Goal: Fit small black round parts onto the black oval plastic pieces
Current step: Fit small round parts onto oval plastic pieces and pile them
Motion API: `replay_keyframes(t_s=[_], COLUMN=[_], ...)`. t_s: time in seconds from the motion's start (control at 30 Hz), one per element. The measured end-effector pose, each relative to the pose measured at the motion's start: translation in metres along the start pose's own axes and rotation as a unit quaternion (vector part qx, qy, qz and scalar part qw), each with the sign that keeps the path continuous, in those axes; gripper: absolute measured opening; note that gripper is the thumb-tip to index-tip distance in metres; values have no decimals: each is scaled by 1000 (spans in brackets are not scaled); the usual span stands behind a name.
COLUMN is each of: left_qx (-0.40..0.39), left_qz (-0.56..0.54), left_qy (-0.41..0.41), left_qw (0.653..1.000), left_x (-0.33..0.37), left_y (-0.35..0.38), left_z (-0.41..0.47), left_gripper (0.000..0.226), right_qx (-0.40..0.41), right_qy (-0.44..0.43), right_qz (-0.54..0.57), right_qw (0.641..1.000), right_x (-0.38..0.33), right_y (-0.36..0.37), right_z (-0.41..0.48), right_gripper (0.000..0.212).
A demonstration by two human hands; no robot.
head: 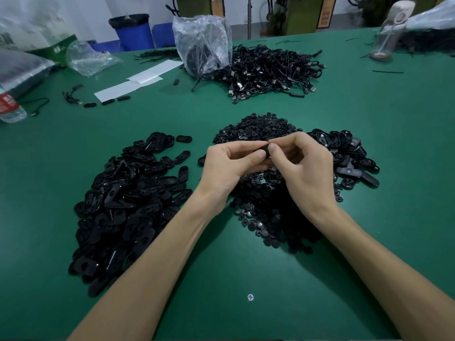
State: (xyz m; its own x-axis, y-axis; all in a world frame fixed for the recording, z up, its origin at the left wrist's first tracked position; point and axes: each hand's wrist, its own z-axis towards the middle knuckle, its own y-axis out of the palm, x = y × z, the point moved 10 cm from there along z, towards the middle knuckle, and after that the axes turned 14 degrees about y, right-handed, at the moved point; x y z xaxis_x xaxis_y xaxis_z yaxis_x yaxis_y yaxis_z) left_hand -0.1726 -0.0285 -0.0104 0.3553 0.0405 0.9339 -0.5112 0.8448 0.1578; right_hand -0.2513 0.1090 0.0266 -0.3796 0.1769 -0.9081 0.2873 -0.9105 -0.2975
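Note:
My left hand (229, 166) and my right hand (302, 168) meet above the middle of the green table. Between their fingertips they pinch a black oval piece (264, 151), mostly hidden by the fingers. Whether a round part sits on it cannot be seen. A large heap of black oval pieces (128, 193) lies to the left. Small black round parts (266, 217) spread in a heap under and behind my hands. A smaller pile of oval pieces with round parts on them (349, 156) lies to the right.
A pile of black cables (268, 70) and a clear plastic bag (202, 43) sit at the back. White paper strips (138, 80), a bottle (9, 107) and bags lie at the left. A clear drinking bottle (391, 28) stands far right. A screw head (250, 297) shows near me.

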Motion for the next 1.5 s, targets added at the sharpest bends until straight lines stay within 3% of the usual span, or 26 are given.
replay_keyframes(t_s=[0.23,0.3,0.37,0.43,0.53,0.6,0.67,0.8,0.93,1.03,1.1,1.2,1.33,1.5], left_qx=[13,18,45,76,70,60,63,91,98,62,38,35,56,47], left_qz=[75,177,358,536,690,722,726,700,519,376,293,224,172,163], left_qy=[46,84,124,131,41,-27,-42,4,113,116,100,98,78,59], left_qw=[996,980,925,830,719,689,684,709,842,917,950,969,980,984], left_x=[6,15,32,45,36,24,21,29,42,31,18,8,0,-6], left_y=[-2,-12,-33,-61,-102,-120,-126,-121,-89,-54,-34,-20,-21,-20], left_z=[2,7,12,13,16,16,15,17,19,17,13,9,6,5], left_gripper=[16,18,24,32,29,27,25,20,18,17,15,14,14,11], right_qx=[-4,5,43,96,146,147,119,-14,-141,-146,-140,-116,-65,-57], right_qy=[-25,-29,-31,-25,23,57,57,6,-23,-50,-61,-65,-26,6], right_qz=[-30,-54,-102,-144,-224,-305,-328,-314,-349,-338,-330,-304,-193,-107], right_qw=[999,998,993,985,963,939,935,949,926,928,932,943,979,993], right_x=[-4,-4,-2,2,21,35,37,25,30,28,26,23,16,15], right_y=[0,-4,-17,-37,-60,-61,-51,-4,41,49,48,43,21,14], right_z=[2,7,15,25,38,42,40,26,6,2,2,3,10,10], right_gripper=[2,3,8,11,16,22,25,35,45,24,15,14,12,8])
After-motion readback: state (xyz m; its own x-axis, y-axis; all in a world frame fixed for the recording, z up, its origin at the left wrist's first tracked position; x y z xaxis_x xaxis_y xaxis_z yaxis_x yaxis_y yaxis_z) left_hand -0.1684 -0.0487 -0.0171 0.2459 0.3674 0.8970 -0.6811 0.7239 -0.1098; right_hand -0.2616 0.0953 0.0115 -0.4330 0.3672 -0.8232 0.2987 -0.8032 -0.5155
